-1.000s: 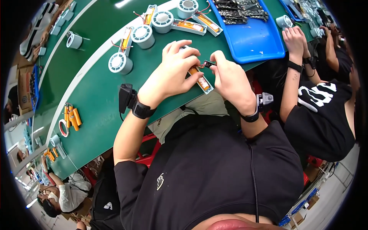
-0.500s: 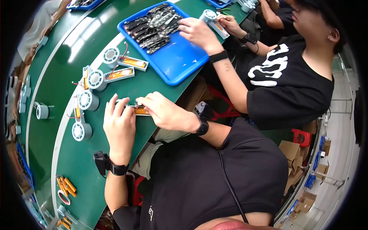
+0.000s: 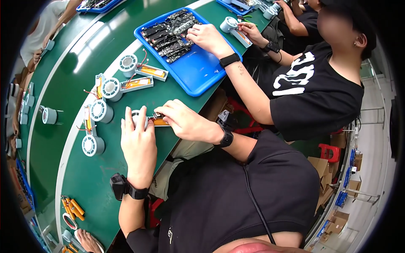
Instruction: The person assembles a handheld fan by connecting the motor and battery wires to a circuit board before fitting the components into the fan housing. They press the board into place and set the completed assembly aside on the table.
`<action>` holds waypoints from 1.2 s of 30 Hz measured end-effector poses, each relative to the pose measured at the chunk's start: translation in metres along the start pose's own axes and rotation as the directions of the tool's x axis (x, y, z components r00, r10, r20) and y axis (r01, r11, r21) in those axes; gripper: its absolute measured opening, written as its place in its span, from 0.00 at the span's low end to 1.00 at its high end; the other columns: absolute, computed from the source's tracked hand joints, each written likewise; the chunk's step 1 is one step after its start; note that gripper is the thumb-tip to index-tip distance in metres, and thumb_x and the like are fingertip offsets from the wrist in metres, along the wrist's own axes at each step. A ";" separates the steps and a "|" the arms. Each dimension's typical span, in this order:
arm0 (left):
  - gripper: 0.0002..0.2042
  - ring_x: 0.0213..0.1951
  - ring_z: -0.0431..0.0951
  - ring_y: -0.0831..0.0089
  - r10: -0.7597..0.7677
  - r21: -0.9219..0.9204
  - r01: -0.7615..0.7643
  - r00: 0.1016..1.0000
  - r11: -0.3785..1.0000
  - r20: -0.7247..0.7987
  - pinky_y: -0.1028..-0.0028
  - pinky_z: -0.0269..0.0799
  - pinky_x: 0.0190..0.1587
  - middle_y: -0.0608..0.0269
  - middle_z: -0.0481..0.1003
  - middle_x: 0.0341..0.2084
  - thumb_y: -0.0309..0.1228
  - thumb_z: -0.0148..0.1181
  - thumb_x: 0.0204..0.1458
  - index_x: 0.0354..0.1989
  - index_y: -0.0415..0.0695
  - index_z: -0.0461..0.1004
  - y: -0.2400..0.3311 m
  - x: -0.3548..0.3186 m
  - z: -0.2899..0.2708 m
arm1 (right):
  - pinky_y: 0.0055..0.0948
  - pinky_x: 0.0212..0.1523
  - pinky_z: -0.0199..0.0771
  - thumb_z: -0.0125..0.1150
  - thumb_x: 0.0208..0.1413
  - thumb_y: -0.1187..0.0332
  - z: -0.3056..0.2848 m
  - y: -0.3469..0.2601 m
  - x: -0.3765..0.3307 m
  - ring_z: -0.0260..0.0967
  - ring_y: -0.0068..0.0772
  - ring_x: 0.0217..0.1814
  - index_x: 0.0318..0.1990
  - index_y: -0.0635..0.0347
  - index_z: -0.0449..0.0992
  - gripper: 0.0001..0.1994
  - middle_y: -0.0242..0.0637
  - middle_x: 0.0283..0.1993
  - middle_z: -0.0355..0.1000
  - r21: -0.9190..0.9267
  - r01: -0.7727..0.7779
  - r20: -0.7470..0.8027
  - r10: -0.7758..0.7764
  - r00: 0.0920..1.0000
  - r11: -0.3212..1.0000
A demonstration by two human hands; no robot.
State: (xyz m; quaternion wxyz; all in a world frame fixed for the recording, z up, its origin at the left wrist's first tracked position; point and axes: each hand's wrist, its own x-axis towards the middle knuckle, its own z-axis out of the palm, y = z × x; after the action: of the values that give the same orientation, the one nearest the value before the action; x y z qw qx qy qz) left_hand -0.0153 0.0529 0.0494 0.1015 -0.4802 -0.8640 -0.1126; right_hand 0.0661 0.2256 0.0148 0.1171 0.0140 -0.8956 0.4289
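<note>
My left hand (image 3: 137, 145) lies over a white round fan housing (image 3: 136, 116) on the green bench (image 3: 97, 177), fingers curled on it. My right hand (image 3: 183, 122) pinches the orange battery and small circuit board (image 3: 159, 121) wired to that housing. Both wrists wear black watches. Several matching white fan units with orange batteries (image 3: 110, 88) lie in a row just beyond my hands.
A blue tray (image 3: 198, 71) of dark circuit boards sits to the right; a neighbouring person's hand (image 3: 206, 37) reaches into it. Orange cylinders (image 3: 72, 207) lie at the lower left. Another white housing (image 3: 49, 115) stands on the far belt. More workers sit further along.
The view has swung left and down, so the blue tray and neighbour now sit upper right. My hands still work the same fan unit; the left hand now covers its housing.
</note>
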 end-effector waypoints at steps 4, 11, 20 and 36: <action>0.09 0.64 0.69 0.44 0.029 0.037 -0.027 0.999 0.999 -0.044 0.47 0.66 0.65 0.56 0.75 0.57 0.24 0.61 0.53 0.41 0.38 0.81 -0.003 -0.001 0.012 | 0.40 0.57 0.70 0.57 0.61 0.78 0.000 0.001 0.005 0.68 0.48 0.53 0.55 0.66 0.74 0.15 0.47 0.48 0.72 -0.073 0.006 0.011 -0.005 1.000 0.997; 0.10 0.61 0.72 0.45 0.180 0.099 -0.161 0.953 0.982 -0.243 0.46 0.70 0.63 0.58 0.76 0.55 0.26 0.62 0.52 0.41 0.39 0.82 -0.024 -0.010 0.035 | 0.33 0.54 0.76 0.62 0.59 0.77 -0.006 -0.004 0.010 0.75 0.38 0.51 0.54 0.67 0.76 0.15 0.45 0.47 0.76 0.005 -0.108 -0.009 0.108 0.994 0.994; 0.08 0.58 0.75 0.47 0.190 -0.141 -0.294 0.848 0.945 -0.495 0.47 0.77 0.58 0.60 0.79 0.49 0.27 0.64 0.49 0.38 0.42 0.82 -0.041 -0.016 0.050 | 0.29 0.50 0.77 0.74 0.51 0.73 -0.006 -0.013 0.018 0.77 0.33 0.47 0.47 0.64 0.83 0.15 0.40 0.42 0.79 -0.012 -0.180 -0.039 0.179 0.983 0.984; 0.05 0.58 0.75 0.48 0.156 -0.138 -0.242 0.877 0.960 -0.455 0.47 0.75 0.58 0.58 0.77 0.52 0.28 0.62 0.49 0.32 0.41 0.80 -0.035 -0.017 0.041 | 0.33 0.52 0.76 0.73 0.50 0.76 -0.019 -0.005 0.016 0.75 0.40 0.49 0.51 0.62 0.83 0.18 0.40 0.48 0.80 -0.216 0.064 0.136 -0.035 0.990 0.974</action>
State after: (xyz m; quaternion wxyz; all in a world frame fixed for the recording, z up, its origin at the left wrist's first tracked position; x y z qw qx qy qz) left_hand -0.0390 0.0337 0.0019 0.2588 -0.5364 -0.7495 -0.2892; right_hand 0.0547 0.2384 0.0341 0.0696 0.0515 -0.9427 0.3221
